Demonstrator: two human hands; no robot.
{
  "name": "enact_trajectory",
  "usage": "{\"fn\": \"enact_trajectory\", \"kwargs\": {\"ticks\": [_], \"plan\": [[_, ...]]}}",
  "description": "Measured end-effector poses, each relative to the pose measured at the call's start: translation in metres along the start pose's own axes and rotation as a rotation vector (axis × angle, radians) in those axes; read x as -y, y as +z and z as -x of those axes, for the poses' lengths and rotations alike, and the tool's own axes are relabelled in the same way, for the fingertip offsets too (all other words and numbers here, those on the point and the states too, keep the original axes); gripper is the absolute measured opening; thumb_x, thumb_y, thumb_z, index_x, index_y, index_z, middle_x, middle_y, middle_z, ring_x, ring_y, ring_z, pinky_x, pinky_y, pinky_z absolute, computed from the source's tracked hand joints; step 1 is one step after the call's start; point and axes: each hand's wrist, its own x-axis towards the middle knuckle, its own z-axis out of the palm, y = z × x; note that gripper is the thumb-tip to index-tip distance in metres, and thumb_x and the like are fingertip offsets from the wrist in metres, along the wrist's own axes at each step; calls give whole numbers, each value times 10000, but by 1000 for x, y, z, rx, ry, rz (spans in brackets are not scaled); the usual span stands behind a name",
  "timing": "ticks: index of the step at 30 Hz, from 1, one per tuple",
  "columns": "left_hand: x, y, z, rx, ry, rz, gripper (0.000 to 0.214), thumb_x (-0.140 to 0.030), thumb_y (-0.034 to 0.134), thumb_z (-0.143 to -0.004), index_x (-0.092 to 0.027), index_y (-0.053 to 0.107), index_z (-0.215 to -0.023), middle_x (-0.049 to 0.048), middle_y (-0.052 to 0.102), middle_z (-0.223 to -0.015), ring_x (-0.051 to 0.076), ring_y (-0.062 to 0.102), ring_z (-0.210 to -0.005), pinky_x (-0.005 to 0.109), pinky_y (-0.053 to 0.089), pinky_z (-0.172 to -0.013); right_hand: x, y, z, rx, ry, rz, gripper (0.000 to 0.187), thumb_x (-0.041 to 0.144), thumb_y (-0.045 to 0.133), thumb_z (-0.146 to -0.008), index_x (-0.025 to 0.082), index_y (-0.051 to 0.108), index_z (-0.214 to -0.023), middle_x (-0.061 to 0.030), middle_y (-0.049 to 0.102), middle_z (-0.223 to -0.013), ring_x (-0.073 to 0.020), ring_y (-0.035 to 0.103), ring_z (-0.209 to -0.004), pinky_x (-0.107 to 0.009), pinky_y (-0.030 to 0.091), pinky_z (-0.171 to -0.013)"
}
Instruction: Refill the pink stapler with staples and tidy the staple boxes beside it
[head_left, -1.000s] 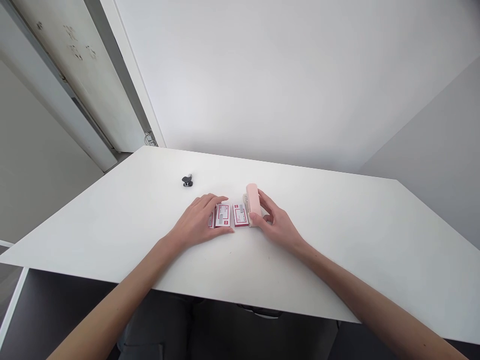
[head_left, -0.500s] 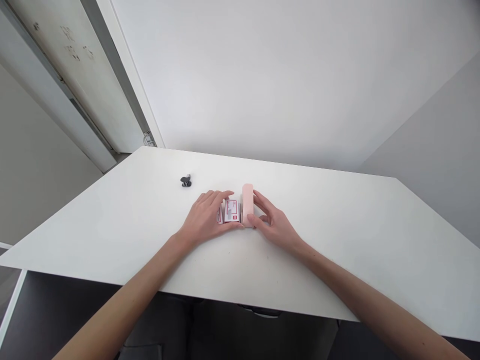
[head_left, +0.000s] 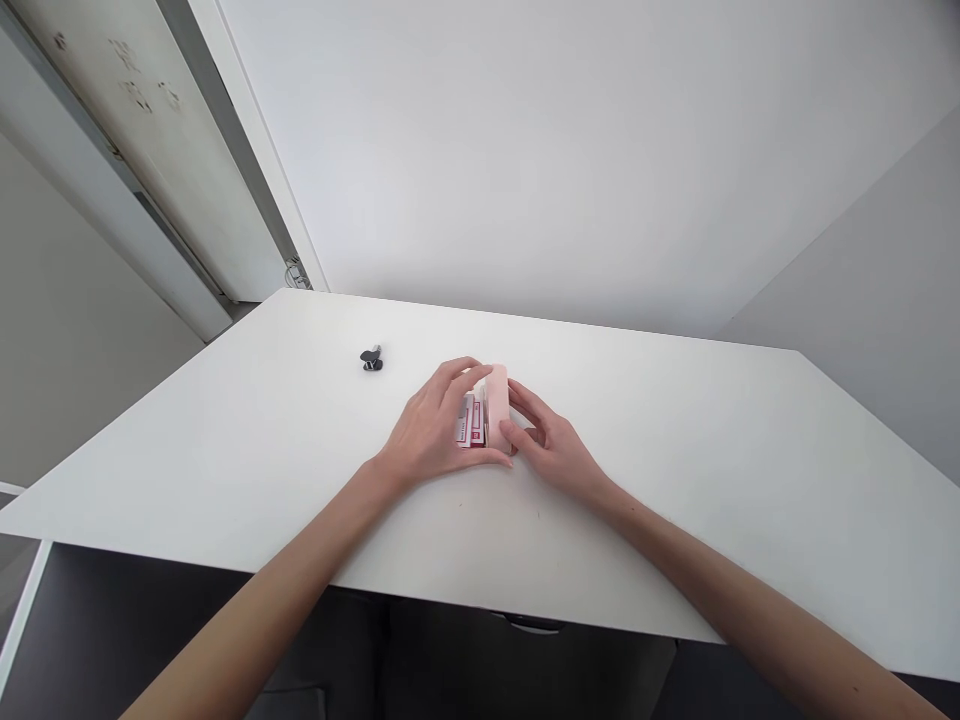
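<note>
A pink stapler stands on the table, its long side pointing away from me. My right hand holds it from the right, thumb on the near part and fingers behind. Against its left side are small white boxes with red borders, two of them visible. Around these boxes curves my left hand, fingers over the far side and thumb along the near side. Its fingertips reach the stapler's far and near ends. The left palm hides part of the boxes.
A small black staple remover lies at the back left of the white table. The wall rises behind the table's far edge. A cable shows beyond the far left corner.
My left hand has moved right, pushing the white boxes closer together and up against the stapler. My right hand and the stapler have stayed nearly in place.
</note>
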Motion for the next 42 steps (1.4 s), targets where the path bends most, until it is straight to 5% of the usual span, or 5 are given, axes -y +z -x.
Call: {"fn": "enact_trajectory", "kwargs": {"ticks": [7, 11, 16, 23, 42], "plan": [[8, 5, -2, -74, -61, 119, 963, -751, 737, -801, -241, 373, -1531, 203, 373, -1547, 373, 434, -1443, 516, 512, -1087, -2, 1, 0, -16, 11, -6, 611, 486, 567, -1048, 351, 416, -1625, -60, 464, -1677, -298, 447, -1544, -430, 630, -977], [18, -11, 3, -129, -341, 148, 524, -626, 474, -1001, -217, 535, -1321, 92, 580, -1095, 230, 593, -963, 418, 523, -895, -4, 1, -1, -39, 20, 10, 608, 485, 579, -1044, 333, 433, -1614, -74, 479, -1666, -296, 457, -1537, -408, 641, -937], [11, -19, -2, -58, -615, 347, 362, -525, 519, -998, -252, 498, -1234, -91, 449, -628, 140, 426, -586, 286, 398, -643, -3, 0, 0, -61, 14, 43, 574, 462, 590, -1041, 339, 468, -1588, -73, 514, -1641, -295, 502, -1502, -425, 629, -966], [1, -16, -2, 97, -633, 437, 472, -546, 594, -944, -266, 480, -1308, -56, 660, -702, 155, 566, -631, 278, 435, -621, -1, 0, 0, -51, -3, 92, 598, 454, 601, -1026, 350, 456, -1597, -63, 518, -1638, -296, 493, -1511, -422, 626, -976], [3, -7, -1, 124, -622, 339, 393, -584, 420, -1040, -284, 489, -1285, -56, 666, -705, 173, 569, -609, 294, 405, -602, 0, 4, 1, -44, -5, 101, 581, 455, 600, -1032, 369, 462, -1590, -48, 507, -1647, -304, 483, -1518, -433, 619, -993]]}}
